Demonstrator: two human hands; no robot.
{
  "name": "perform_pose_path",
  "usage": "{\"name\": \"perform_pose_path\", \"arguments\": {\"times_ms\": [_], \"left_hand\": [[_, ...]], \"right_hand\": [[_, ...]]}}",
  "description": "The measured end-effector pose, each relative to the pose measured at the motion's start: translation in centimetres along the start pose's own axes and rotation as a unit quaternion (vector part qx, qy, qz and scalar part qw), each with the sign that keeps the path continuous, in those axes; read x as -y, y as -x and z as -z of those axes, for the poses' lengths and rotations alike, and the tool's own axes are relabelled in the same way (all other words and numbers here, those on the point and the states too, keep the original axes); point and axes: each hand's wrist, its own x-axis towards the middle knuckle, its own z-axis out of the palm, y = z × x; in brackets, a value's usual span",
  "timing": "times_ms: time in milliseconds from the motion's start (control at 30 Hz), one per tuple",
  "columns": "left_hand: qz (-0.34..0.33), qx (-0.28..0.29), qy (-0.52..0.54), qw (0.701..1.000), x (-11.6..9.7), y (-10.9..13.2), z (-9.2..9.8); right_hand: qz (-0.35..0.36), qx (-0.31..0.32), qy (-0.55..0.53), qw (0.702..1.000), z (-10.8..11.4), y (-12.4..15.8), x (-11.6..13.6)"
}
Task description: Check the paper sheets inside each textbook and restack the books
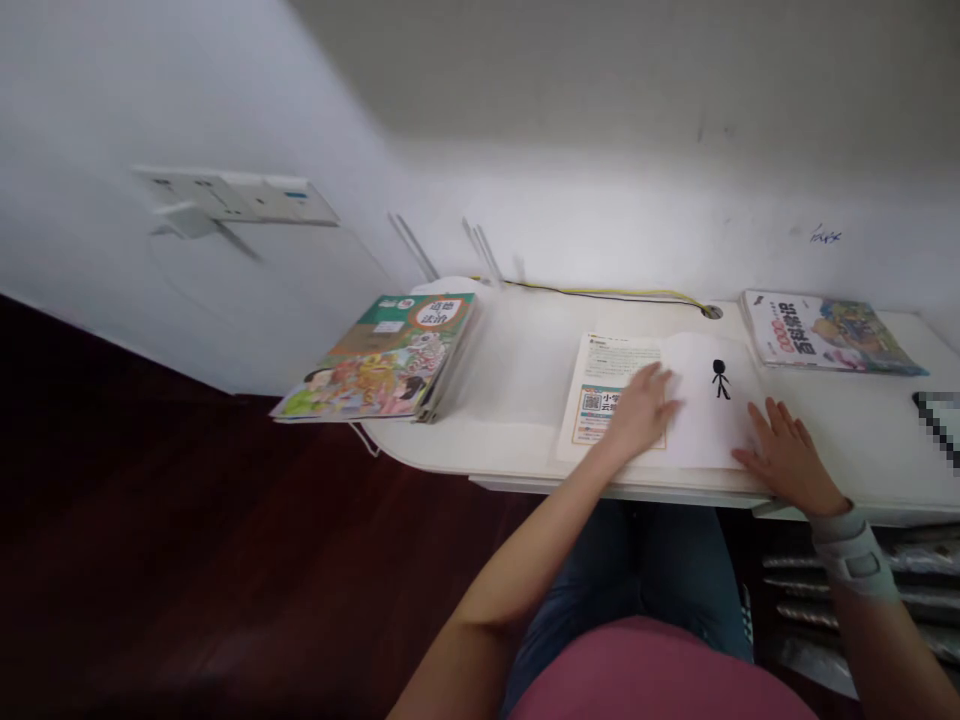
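Observation:
An open book [574,435] lies on the white desk in front of me. Its left page carries print and a QR code; on the white right side is a black stick figure [720,380]. Across the inner part of the printed page rests my left hand [642,412], fingers apart and slightly blurred, covering some of the print. At the lower right edge of the white page, my right hand [793,462] is flat with its fingers spread, a pale band [855,560] around the wrist. Neither hand grips anything.
A stack of books [390,350] sits at the desk's rounded left end. Another book [832,335] lies at the back right, near a partly visible device [941,425]. A yellow cable [600,291] runs along the wall to a desk hole. Plastic-wrapped items [885,600] show below the desk.

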Motion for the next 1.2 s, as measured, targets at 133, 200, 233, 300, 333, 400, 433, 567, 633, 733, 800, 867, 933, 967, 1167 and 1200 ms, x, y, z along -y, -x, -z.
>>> {"name": "perform_pose_path", "arguments": {"times_ms": [133,200,233,300,333,400,433,567,633,733,800,867,933,967,1167,1200], "left_hand": [[0.222,-0.071,-0.199,0.952,5.7,3.2,5.1],[0.275,-0.03,-0.207,0.938,7.5,3.9,6.0],[0.29,-0.016,-0.183,0.939,8.1,4.1,6.1],[0.305,-0.014,-0.112,0.946,9.1,4.1,6.0],[0.307,-0.018,-0.079,0.948,9.4,4.0,6.0],[0.299,-0.022,-0.031,0.954,10.0,3.7,6.0],[0.292,-0.023,-0.014,0.956,10.2,3.5,6.2],[0.254,-0.056,0.167,0.951,8.7,1.7,7.2],[0.211,-0.086,0.368,0.901,6.2,0.0,7.7],[0.139,-0.062,0.576,0.803,1.4,-2.6,8.1],[0.117,-0.026,0.61,0.783,-0.8,-3.7,8.2],[0.119,-0.018,0.596,0.794,-1.2,-3.9,8.2],[0.142,-0.032,0.553,0.82,0.6,-2.9,8.4],[0.16,-0.041,0.523,0.836,2.2,-2.1,8.5],[0.305,-0.084,0.112,0.942,11.2,3.4,9.3],[0.305,-0.094,0.021,0.947,11.2,3.9,9.0]], "right_hand": [[0.106,0.017,-0.061,0.992,0.7,-0.7,3.7],[0.162,0.028,-0.095,0.982,0.9,-1.4,6.1],[0.18,0.031,-0.107,0.977,1.0,-1.8,7.3],[0.188,0.03,-0.118,0.975,1.3,-2.3,8.9],[0.184,0.027,-0.122,0.975,1.4,-2.4,9.4],[0.174,0.024,-0.137,0.975,1.7,-2.5,9.8],[0.171,0.026,-0.149,0.974,1.8,-2.6,9.8],[0.156,0.052,-0.243,0.956,2.0,-3.6,9.0],[0.113,0.065,-0.335,0.933,2.4,-4.6,8.3],[-0.012,0.079,-0.518,0.852,3.8,-6.5,6.8],[-0.097,0.082,-0.622,0.773,5.0,-7.4,5.5],[-0.151,0.081,-0.686,0.708,5.8,-7.5,4.1],[-0.177,0.089,-0.711,0.675,5.8,-6.8,2.7],[-0.187,0.096,-0.712,0.67,5.3,-6.3,2.1],[-0.212,0.125,-0.686,0.685,1.3,-3.2,-0.5],[-0.219,0.121,-0.687,0.682,1.0,-3.1,-0.6]]}}
